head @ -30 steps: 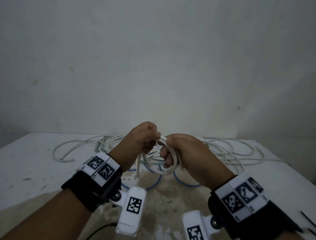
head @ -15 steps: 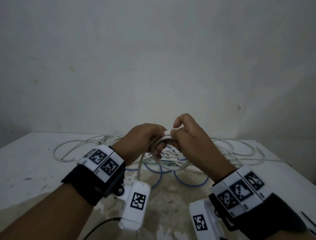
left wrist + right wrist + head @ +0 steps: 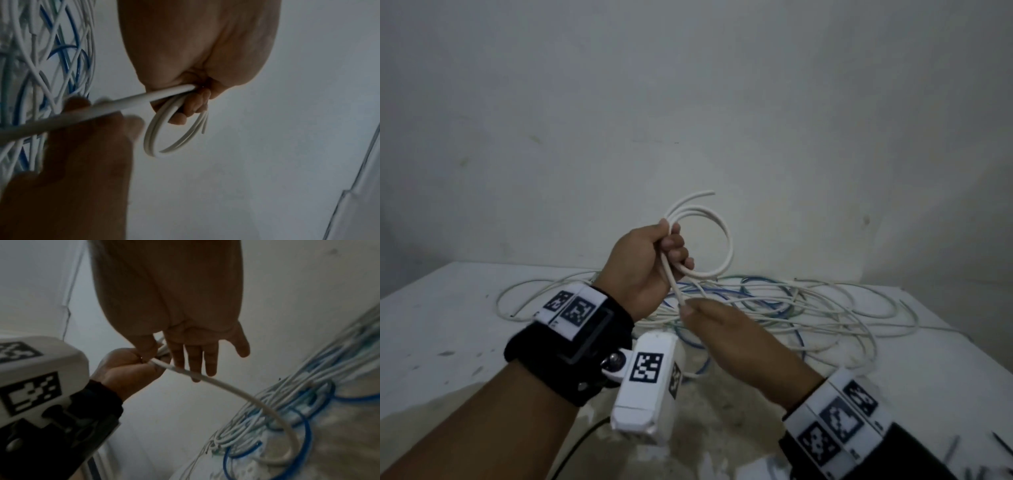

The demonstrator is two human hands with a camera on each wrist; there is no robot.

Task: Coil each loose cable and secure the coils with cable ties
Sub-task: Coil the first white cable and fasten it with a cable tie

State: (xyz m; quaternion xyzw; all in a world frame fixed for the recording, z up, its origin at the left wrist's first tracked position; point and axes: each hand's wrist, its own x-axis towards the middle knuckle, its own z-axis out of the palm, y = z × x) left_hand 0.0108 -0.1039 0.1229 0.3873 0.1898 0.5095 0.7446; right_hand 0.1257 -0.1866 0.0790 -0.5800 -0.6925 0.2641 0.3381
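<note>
My left hand (image 3: pixel 650 260) is raised above the table and grips a small coil of white cable (image 3: pixel 724 236) of a few loops, its free end pointing up and right. The coil (image 3: pixel 153 146) hangs from those curled fingers in the left wrist view. A trailing strand (image 3: pixel 674 286) runs down from the fist to my right hand (image 3: pixel 722 335). That hand (image 3: pixel 195 337) has its fingers straight, with the strand (image 3: pixel 226 386) passing across the fingertips and dropping into the pile. My left hand (image 3: pixel 127 369) shows beside it in the right wrist view.
A tangled pile of loose white and blue cables (image 3: pixel 791 308) sprawls across the back of the white table (image 3: pixel 441 329), close to the wall (image 3: pixel 688 102). A few thin dark strips (image 3: pixel 1001 448) lie at the table's near right edge.
My left hand has lifted the coil up and now holds it alone. My right hand has let go of the coil and dropped to the trailing strand below.
</note>
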